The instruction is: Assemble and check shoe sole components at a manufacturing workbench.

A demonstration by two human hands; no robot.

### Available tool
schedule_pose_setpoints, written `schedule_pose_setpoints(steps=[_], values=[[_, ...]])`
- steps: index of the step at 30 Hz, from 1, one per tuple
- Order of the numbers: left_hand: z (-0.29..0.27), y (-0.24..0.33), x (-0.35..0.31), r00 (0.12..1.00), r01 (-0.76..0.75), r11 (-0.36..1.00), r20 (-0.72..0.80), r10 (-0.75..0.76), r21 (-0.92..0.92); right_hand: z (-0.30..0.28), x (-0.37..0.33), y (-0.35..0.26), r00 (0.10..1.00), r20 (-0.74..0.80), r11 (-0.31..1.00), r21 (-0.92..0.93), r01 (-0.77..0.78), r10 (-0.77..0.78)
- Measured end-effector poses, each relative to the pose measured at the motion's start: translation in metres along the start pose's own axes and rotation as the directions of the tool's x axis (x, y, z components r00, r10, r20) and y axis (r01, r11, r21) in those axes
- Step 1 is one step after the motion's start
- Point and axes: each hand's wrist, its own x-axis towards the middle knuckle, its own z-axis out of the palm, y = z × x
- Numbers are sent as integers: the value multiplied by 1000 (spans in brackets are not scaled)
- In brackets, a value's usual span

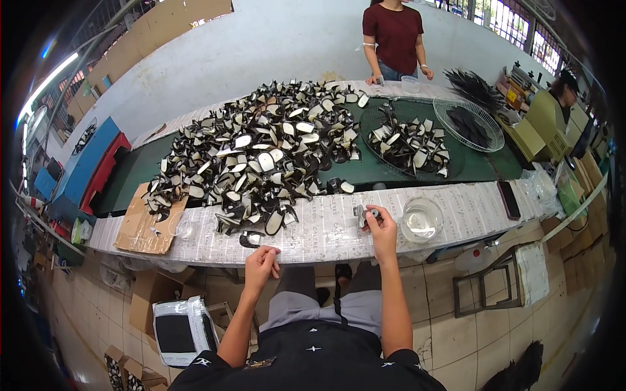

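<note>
My right hand (383, 229) is closed around a small grey metallic device (360, 215) with a round dark-rimmed end, just over the table's near strip. Left of it, my left hand (262, 262) hangs at the table's front edge with its fingers curled; whether anything is pinched in them is hidden. Close beyond those fingers lies a single black curved piece with a pale face, like a shoe heel (251, 239). A large heap of similar pieces (261, 159) covers the green belt and spills onto the near strip. A clear round bowl (422, 220) stands right of my right hand.
A wire basket of heel-like pieces (409, 146) and another basket with dark strips (469, 124) sit on the belt. A phone (508, 200) lies at right, cardboard (150, 221) at left. Across the table stands a person (393, 39). A stool (499, 280) is at lower right.
</note>
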Motion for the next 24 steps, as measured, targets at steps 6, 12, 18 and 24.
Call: schedule_pose_setpoints(steps=[6, 12, 18, 24], values=[[1, -1, -1, 1000, 3, 1000, 1, -3, -9, 0, 0, -2, 1000, -16, 999, 28, -17, 17], [-1, -1, 1, 1000, 15, 1000, -8, -16, -26, 1, 2, -6, 1000, -7, 999, 24, -22, 22], [-6, 2, -2, 998, 66, 993, 19, -65, -94, 3, -1, -7, 999, 14, 999, 30, -44, 43], [-9, -3, -3, 999, 33, 998, 22, -32, -54, 6, -1, -4, 999, -18, 998, 51, -37, 38]])
